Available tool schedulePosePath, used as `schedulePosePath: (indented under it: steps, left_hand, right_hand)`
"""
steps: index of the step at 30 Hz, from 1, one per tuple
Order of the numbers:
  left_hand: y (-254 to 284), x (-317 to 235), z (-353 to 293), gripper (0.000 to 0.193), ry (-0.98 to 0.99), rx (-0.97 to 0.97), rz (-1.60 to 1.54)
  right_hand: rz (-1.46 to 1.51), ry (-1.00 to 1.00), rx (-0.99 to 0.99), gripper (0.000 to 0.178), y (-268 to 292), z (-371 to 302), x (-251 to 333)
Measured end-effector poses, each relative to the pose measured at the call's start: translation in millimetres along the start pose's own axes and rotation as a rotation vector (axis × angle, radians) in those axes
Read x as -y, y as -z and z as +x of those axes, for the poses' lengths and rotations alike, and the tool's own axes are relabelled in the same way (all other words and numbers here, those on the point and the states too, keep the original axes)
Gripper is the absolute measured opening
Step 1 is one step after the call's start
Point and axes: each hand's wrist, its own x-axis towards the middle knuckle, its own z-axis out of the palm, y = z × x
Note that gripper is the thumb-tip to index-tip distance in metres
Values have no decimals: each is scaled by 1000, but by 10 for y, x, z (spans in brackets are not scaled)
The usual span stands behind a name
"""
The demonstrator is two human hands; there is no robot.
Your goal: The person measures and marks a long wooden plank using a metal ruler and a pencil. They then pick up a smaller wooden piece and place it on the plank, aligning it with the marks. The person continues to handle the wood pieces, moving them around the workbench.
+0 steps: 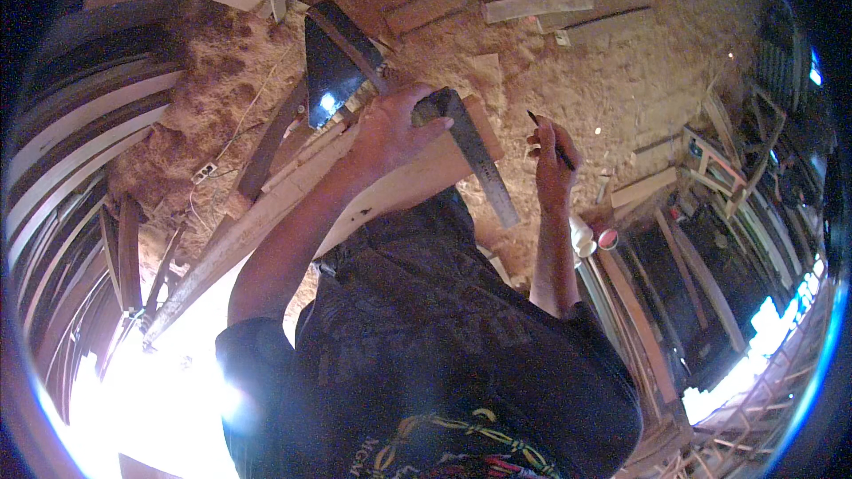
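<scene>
My left hand (395, 129) grips the dark stock end of a carpenter's square (484, 168). The square's marked metal blade slants down to the right, past the end of a long wooden board (399, 182). The board runs from lower left up to the middle, in front of my body, beneath my left forearm. To the right, apart from the board, my right hand (556, 160) is raised with a thin dark pencil (566, 159) between its fingers. The pencil's tip points up and left. Beyond my left hand stands a dark, shiny-faced object (333, 62), whose kind I cannot make out.
Sawdust covers the ground (657, 80). Wood offcuts (540, 6) lie at the far side, and curved planks (98, 115) are stacked at the left. A white power strip (204, 172) with a cord lies left. Long timbers (639, 319) and a white container (581, 235) are at the right.
</scene>
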Motion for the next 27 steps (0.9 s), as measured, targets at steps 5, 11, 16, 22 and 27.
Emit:
schedulePosePath:
  steps: [5,11,16,22,27]
  left_hand:
    - [-42,11,-15,64,3,-40,61]
    - [-88,29,-13,57,-54,-112,58]
    - [-80,32,-20,57,-39,-110,101]
    - [-70,0,-36,58,-9,-91,80]
    - [-38,-30,-28,57,36,-47,51]
  right_hand:
    - [-15,20,-20,32,-57,-4,138]
    - [35,90,-19,26,-102,-67,469]
    - [36,174,133,17,-153,-197,735]
    - [-72,449,270,17,-294,-264,782]
    - [-92,494,255,21,-326,-269,786]
